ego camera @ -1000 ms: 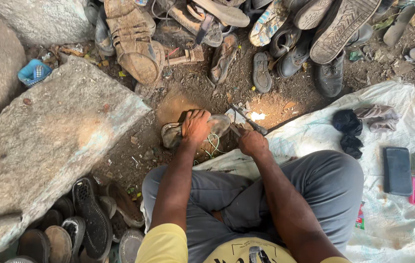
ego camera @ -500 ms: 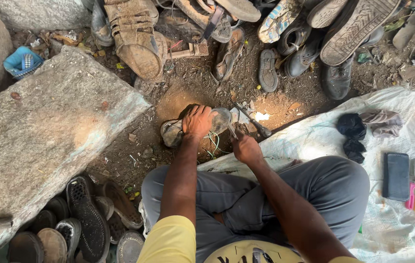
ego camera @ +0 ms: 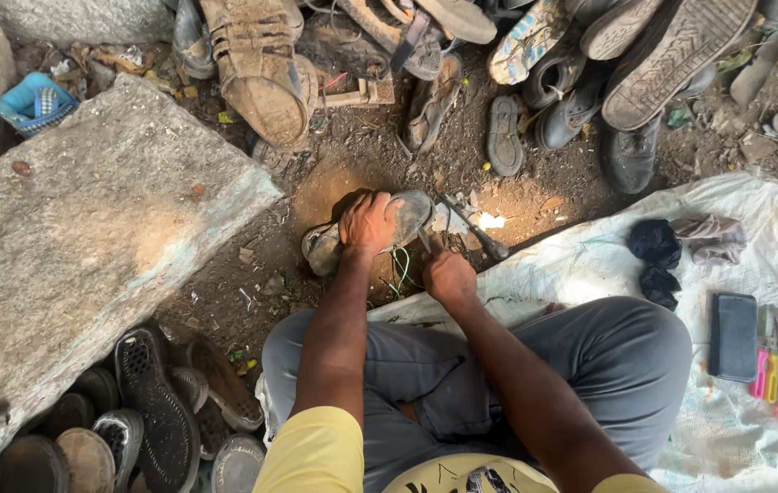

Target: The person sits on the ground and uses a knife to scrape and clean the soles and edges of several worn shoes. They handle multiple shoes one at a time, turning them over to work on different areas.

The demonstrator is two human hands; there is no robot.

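Head view looks down at a person sitting on the dirt ground. Their left hand (ego camera: 369, 222) presses down flat on a worn grey shoe (ego camera: 380, 228) that lies on the dirt just in front of the knees. Their right hand (ego camera: 448, 277) is closed tight around a small thin tool (ego camera: 424, 242) whose tip touches the shoe's side. It looks like the shoe is being mended, so the next move needs a firm hold and a careful push. Some green thread (ego camera: 400, 274) lies under the shoe. A big flat stone (ego camera: 88, 246) sits to the left. A white sheet (ego camera: 590, 265) on the right carries a dark phone (ego camera: 734, 336) and bright pens (ego camera: 772, 370). A small blue basket (ego camera: 35, 102) sits far left.
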